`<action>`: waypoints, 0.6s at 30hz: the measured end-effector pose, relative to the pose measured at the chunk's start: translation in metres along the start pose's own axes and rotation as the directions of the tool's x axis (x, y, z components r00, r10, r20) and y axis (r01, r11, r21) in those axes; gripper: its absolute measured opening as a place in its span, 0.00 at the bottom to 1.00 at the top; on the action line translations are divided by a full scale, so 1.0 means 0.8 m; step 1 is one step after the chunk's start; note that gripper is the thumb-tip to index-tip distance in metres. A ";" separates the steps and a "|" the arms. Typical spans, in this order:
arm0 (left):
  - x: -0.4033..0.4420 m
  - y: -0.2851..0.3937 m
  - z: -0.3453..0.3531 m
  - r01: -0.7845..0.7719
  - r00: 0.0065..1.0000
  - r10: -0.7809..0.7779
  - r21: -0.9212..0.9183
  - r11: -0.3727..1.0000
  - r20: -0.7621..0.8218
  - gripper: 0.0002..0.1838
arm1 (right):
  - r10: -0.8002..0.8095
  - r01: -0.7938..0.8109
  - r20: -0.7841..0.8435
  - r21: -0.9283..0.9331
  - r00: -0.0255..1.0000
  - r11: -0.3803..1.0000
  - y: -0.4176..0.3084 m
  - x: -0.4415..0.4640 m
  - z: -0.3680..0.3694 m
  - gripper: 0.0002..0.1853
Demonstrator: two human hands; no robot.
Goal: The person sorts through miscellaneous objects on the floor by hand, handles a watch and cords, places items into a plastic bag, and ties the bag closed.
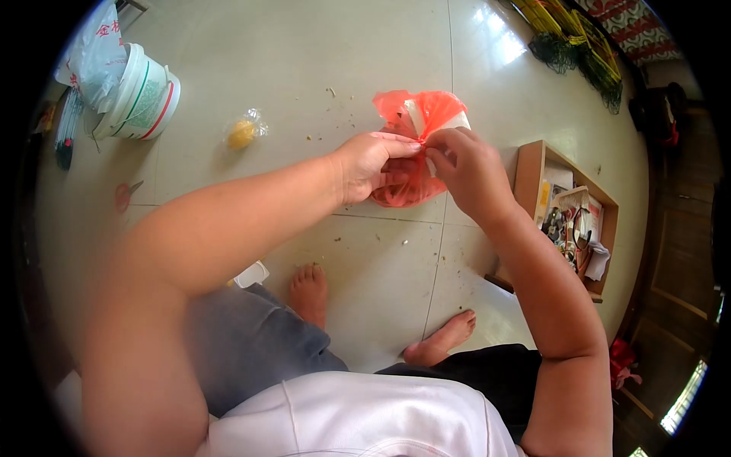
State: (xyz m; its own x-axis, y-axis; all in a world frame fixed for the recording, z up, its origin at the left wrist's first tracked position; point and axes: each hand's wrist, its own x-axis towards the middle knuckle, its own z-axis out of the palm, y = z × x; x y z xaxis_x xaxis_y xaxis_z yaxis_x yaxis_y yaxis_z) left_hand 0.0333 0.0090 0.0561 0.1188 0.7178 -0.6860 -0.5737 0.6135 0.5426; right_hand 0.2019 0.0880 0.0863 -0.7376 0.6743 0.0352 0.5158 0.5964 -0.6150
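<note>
A thin red plastic bag with something bulky inside rests on the tiled floor in front of me. Its gathered neck is pinched between both hands. My left hand closes on the neck from the left, thumb and fingertips pressed together. From the right, my right hand grips the same gathered plastic with bent fingers. The bag's loose top spreads out beyond my fingertips. Something white shows at the bag's upper right, partly covered by the plastic. Whether the neck is knotted is hidden by my fingers.
At right stands a wooden drawer full of odds and ends. A white bucket lies tilted at upper left, near red-handled scissors and a yellow item in clear wrap. Small crumbs dot the floor; yellow-green netting lies at upper right.
</note>
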 end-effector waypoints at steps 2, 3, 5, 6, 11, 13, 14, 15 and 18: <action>0.001 -0.001 0.001 0.003 1.000 -0.003 -0.007 1.000 0.017 0.10 | -0.068 0.068 -0.023 -0.003 0.997 0.998 0.004 -0.002 0.000 0.05; 0.001 -0.001 0.002 0.002 1.000 -0.002 -0.012 1.000 0.026 0.10 | -0.138 0.138 -0.045 -0.009 0.989 0.990 0.006 -0.003 -0.001 0.05; 0.001 -0.002 0.002 0.003 0.999 -0.002 -0.016 1.000 0.035 0.10 | -0.168 0.167 -0.030 -0.046 0.985 0.985 0.008 -0.003 -0.004 0.04; 0.003 -0.003 0.002 0.000 0.999 -0.001 0.011 1.000 0.038 0.11 | -0.200 0.198 -0.014 -0.083 0.980 0.977 0.008 -0.003 -0.005 0.04; 0.007 -0.006 0.013 0.022 1.000 -0.020 0.140 0.990 -0.014 0.12 | -0.066 0.097 0.145 -0.223 0.987 0.970 0.003 -0.002 -0.009 0.06; 0.006 -0.007 0.015 -0.030 0.999 0.032 0.232 0.972 -0.003 0.12 | -0.003 0.026 0.135 -0.171 0.991 0.985 0.001 0.002 -0.016 0.07; 0.006 -0.010 0.018 -0.033 0.999 0.035 0.233 0.972 -0.004 0.12 | 0.171 -0.168 0.171 -0.032 0.970 0.985 -0.003 0.005 -0.023 0.08; 0.007 -0.017 0.019 -0.103 0.995 0.097 0.316 0.943 0.036 0.12 | 0.321 -0.353 0.236 0.104 0.917 0.930 -0.013 0.010 -0.029 0.09; 0.012 -0.026 0.008 -0.211 0.977 0.187 0.428 0.879 0.097 0.12 | 0.414 -0.521 0.320 0.585 0.852 0.621 -0.016 0.017 -0.042 0.08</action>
State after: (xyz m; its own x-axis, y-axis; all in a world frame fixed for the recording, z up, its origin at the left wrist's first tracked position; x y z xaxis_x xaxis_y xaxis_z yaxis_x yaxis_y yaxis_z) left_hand 0.0517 0.0055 0.0412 0.0870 0.8485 -0.5219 -0.1826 0.5286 0.8290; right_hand 0.1999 0.1042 0.1216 -0.5546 0.6821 -0.4766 0.4502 -0.2357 -0.8613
